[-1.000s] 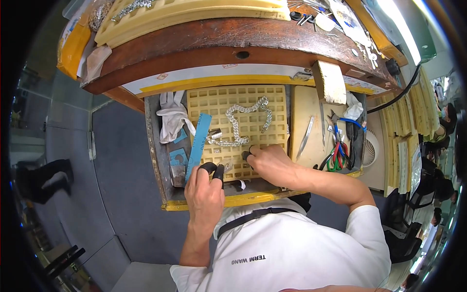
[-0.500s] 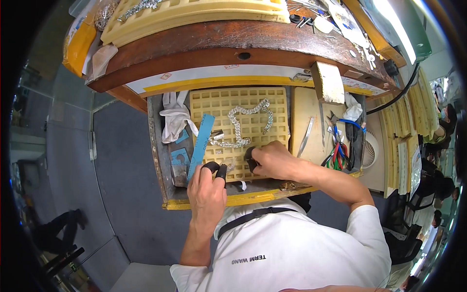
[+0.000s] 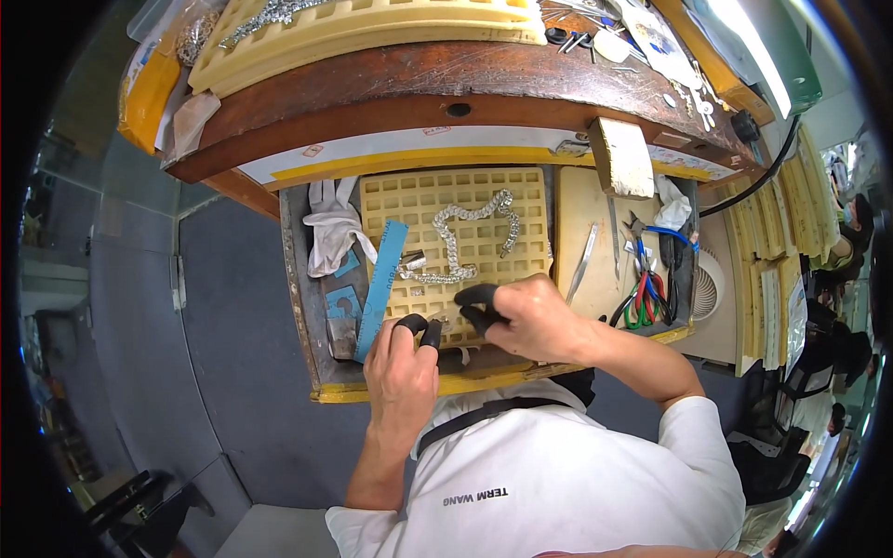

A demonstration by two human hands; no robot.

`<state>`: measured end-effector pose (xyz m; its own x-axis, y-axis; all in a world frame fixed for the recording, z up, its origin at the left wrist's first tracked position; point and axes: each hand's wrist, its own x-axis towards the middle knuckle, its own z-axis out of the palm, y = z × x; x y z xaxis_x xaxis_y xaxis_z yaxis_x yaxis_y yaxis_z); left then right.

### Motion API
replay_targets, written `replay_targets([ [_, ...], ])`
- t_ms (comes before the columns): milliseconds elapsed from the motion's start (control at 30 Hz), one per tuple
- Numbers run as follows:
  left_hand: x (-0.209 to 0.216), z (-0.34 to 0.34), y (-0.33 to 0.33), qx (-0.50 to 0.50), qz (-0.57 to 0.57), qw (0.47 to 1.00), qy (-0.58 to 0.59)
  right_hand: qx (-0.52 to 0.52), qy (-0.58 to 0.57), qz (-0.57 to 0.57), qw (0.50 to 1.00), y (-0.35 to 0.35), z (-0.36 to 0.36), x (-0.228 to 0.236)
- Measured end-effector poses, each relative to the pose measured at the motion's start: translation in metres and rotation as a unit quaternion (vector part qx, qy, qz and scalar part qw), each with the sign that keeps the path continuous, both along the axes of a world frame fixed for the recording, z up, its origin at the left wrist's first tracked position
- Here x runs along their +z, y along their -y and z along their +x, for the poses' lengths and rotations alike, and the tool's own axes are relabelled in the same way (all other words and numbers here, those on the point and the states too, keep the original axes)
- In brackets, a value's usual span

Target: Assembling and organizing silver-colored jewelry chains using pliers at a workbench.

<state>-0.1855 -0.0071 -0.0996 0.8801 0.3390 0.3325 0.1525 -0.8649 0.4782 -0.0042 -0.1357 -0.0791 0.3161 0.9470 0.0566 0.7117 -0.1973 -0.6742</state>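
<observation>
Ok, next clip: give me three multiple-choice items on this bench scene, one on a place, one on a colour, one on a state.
1. Where does the silver chain lie?
A. on the yellow grid tray
B. on the floor
C. on the white cloth

2. What colour are the coverings on the fingertips?
A. red
B. black
C. white

3. How are the two hands placed?
A. flat on the benchtop
B. close together at the tray's near edge
C. behind the person's back

Key: 1 A, the chain snakes across the tray's cells. 2 B, both hands show dark caps. 3 B, the left hand and right hand nearly meet over the drawer's front.
</observation>
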Motion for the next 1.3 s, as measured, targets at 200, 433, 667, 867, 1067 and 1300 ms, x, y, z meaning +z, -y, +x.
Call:
replay_targets([
  [200, 0.001, -0.001, -0.003, 0.017, -0.014, 1.000, -0.006, -0.010, 0.048, -0.083, 0.995, 0.021, 0.017, -0.019],
  [433, 0.003, 0.002, -0.004, 0.014, -0.012, 1.000, -0.011, 0.049, 0.179, -0.094, 0.978, 0.021, 0.005, -0.045],
  [667, 0.002, 0.004, -0.003, 0.010, -0.008, 1.000, -0.012, 0.071, 0.189, -0.131, 0.971, 0.006, 0.010, -0.044],
  [867, -0.002, 0.003, -0.004, 0.018, -0.004, 1.000, -0.013, 0.118, 0.168, -0.162, 0.965, -0.001, 0.016, -0.038],
  [1067, -0.002, 0.003, -0.004, 0.015, -0.010, 1.000, -0.010, 0.146, 0.147, -0.143, 0.968, 0.004, 0.025, -0.036],
  [1300, -0.001, 0.005, -0.002, 0.007, -0.005, 1.000, -0.012, 0.162, 0.183, -0.120, 0.962, 0.013, 0.024, -0.050],
])
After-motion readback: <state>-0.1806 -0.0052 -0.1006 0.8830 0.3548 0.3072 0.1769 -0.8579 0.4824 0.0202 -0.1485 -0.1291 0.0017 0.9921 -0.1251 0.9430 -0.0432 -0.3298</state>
